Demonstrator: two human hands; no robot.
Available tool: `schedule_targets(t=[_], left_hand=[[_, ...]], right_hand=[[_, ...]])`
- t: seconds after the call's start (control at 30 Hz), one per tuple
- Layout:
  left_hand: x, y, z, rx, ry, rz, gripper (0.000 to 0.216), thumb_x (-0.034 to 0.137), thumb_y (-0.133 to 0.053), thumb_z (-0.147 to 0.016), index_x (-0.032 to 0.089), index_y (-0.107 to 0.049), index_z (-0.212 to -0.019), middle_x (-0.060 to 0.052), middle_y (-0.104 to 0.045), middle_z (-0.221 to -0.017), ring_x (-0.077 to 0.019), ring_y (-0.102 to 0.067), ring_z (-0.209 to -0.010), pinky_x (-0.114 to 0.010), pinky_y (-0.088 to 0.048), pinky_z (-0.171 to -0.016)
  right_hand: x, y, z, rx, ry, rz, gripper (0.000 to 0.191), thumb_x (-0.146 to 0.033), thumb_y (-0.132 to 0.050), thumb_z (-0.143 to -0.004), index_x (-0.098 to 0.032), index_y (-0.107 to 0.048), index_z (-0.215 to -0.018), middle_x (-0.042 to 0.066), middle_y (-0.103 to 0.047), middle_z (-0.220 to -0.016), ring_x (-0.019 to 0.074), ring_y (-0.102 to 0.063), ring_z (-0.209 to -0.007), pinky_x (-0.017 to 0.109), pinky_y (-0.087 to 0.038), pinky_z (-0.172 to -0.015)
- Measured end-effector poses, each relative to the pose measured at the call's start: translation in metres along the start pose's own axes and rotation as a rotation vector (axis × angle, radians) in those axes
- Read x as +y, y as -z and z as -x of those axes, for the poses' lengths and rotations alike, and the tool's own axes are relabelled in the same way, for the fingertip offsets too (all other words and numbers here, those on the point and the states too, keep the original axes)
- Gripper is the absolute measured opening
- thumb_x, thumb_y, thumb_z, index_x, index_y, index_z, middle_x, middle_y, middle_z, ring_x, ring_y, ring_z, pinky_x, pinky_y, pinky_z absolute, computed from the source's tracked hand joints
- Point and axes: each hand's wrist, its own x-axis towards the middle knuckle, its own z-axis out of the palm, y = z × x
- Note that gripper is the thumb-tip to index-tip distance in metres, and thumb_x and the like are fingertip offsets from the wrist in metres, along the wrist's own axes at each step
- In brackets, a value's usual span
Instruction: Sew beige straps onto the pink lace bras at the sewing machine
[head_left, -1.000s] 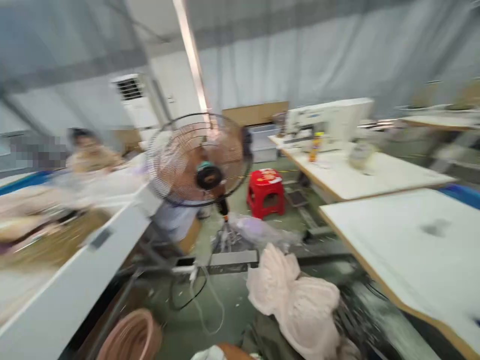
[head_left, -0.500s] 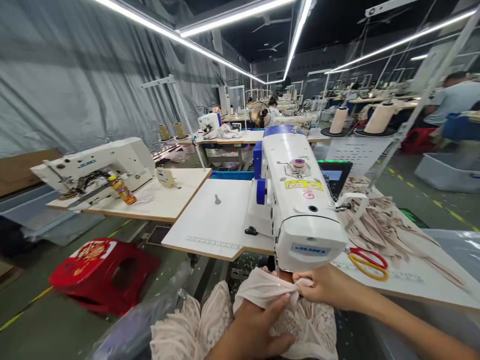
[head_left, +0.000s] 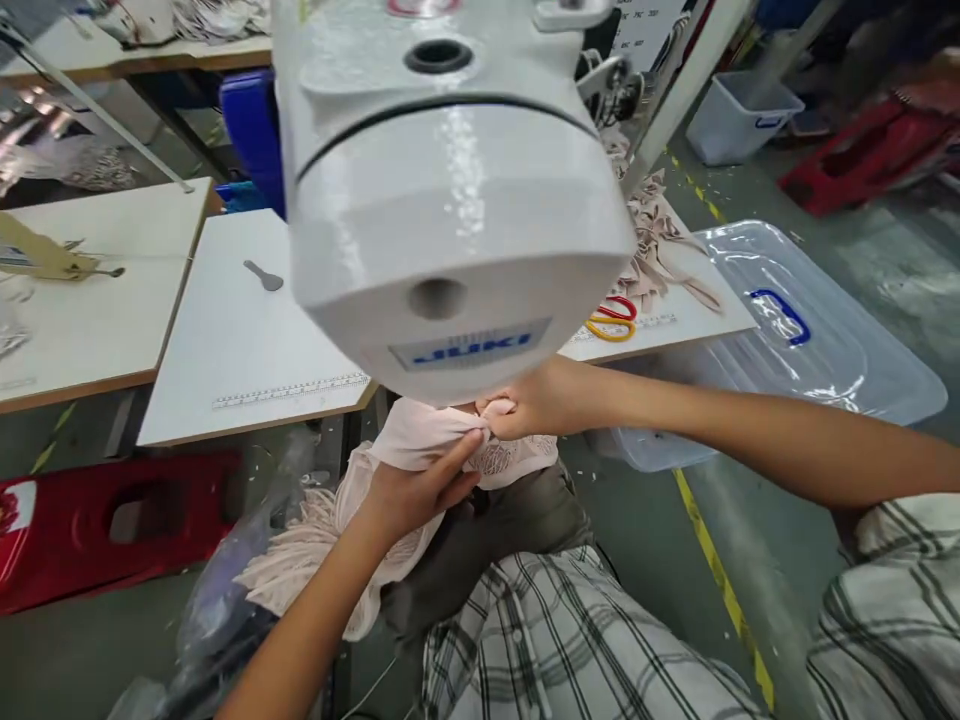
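Note:
A pale pink lace garment (head_left: 412, 430) is stretched between my hands below the head of a white sewing machine (head_left: 457, 230). My right hand (head_left: 536, 398) is closed, pinching a bunched end of the smooth cloth close under the machine head. My left hand (head_left: 420, 492) grips the garment from the near side, its fingers pressed on the cloth and its fingertips close to the right hand. More lace pieces (head_left: 300, 560) hang in a bundle at the left of my lap. The needle area is hidden behind the machine head.
Scissors (head_left: 613, 322) with red and yellow handles lie on the table's right side, near fabric strips (head_left: 660, 240). A small grey tool (head_left: 264, 276) and a printed ruler (head_left: 289, 390) are on the left tabletop. Around me are a red stool (head_left: 120, 520) and a lidded clear bin (head_left: 840, 330).
My view has tilted down and come closer, so the machine head looms larger and my lap shows. Both hands still hold the garment beneath the machine head.

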Motion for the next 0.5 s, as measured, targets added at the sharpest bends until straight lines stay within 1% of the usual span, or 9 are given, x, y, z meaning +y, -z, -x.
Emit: schedule_targets(t=[0.03, 0.1, 0.2, 0.3, 0.4, 0.5], left_hand=[[0.0004, 0.0001, -0.0015, 0.012, -0.013, -0.027, 0.073, 0.032, -0.063, -0.094, 0.023, -0.027, -0.157, -0.009, -0.076, -0.109, -0.0235, -0.074, -0.096, -0.037, -0.055, -0.099], [0.0012, 0.0000, -0.0040, 0.012, -0.020, -0.052, 0.076, 0.031, -0.062, -0.094, 0.023, -0.022, -0.158, -0.009, -0.076, -0.109, -0.0233, -0.074, -0.097, -0.036, -0.055, -0.099], [0.0017, -0.0007, -0.0061, 0.003, -0.023, -0.036, 0.078, 0.028, -0.063, -0.093, 0.026, -0.020, -0.159, -0.007, -0.076, -0.108, -0.0229, -0.074, -0.097, -0.036, -0.054, -0.101], [0.0014, -0.0013, -0.0072, -0.017, -0.013, -0.025, 0.077, 0.027, -0.062, -0.094, 0.027, -0.019, -0.159, -0.007, -0.077, -0.101, -0.0226, -0.074, -0.091, -0.038, -0.055, -0.099], [0.0002, -0.0027, -0.0078, -0.036, -0.010, -0.031, 0.075, 0.026, -0.062, -0.094, 0.026, -0.022, -0.158, -0.008, -0.076, -0.100, -0.0236, -0.075, -0.090, -0.039, -0.055, -0.098], [-0.0009, -0.0045, -0.0086, -0.020, -0.020, -0.026, 0.072, 0.025, -0.064, -0.092, 0.026, -0.030, -0.155, -0.008, -0.076, -0.102, -0.0240, -0.075, -0.091, -0.039, -0.054, -0.099]], right_hand=[[-0.0010, 0.0010, 0.0009, -0.003, 0.006, 0.005, 0.014, -0.024, -0.052, -0.076, -0.018, -0.055, -0.064, 0.000, -0.052, -0.062, 0.0134, -0.036, -0.062, 0.029, -0.023, -0.061], [-0.0025, 0.0026, 0.0022, -0.008, 0.016, 0.020, 0.013, -0.025, -0.053, -0.077, -0.017, -0.056, -0.066, 0.000, -0.052, -0.063, 0.0136, -0.037, -0.063, 0.029, -0.023, -0.061], [-0.0032, 0.0039, 0.0028, -0.008, 0.016, 0.031, 0.016, -0.026, -0.053, -0.079, -0.017, -0.056, -0.067, 0.000, -0.051, -0.063, 0.0132, -0.036, -0.062, 0.029, -0.023, -0.060], [-0.0040, 0.0044, 0.0035, -0.012, 0.000, 0.024, 0.018, -0.027, -0.054, -0.080, -0.017, -0.055, -0.065, -0.001, -0.049, -0.062, 0.0125, -0.035, -0.061, 0.029, -0.022, -0.059], [-0.0061, 0.0042, 0.0046, -0.016, -0.024, 0.014, 0.018, -0.026, -0.055, -0.081, -0.017, -0.054, -0.065, -0.001, -0.048, -0.063, 0.0119, -0.034, -0.060, 0.029, -0.021, -0.058], [-0.0086, 0.0037, 0.0040, -0.002, -0.054, 0.045, 0.021, -0.024, -0.058, -0.080, -0.017, -0.052, -0.062, -0.001, -0.047, -0.060, 0.0114, -0.032, -0.058, 0.030, -0.020, -0.057]])
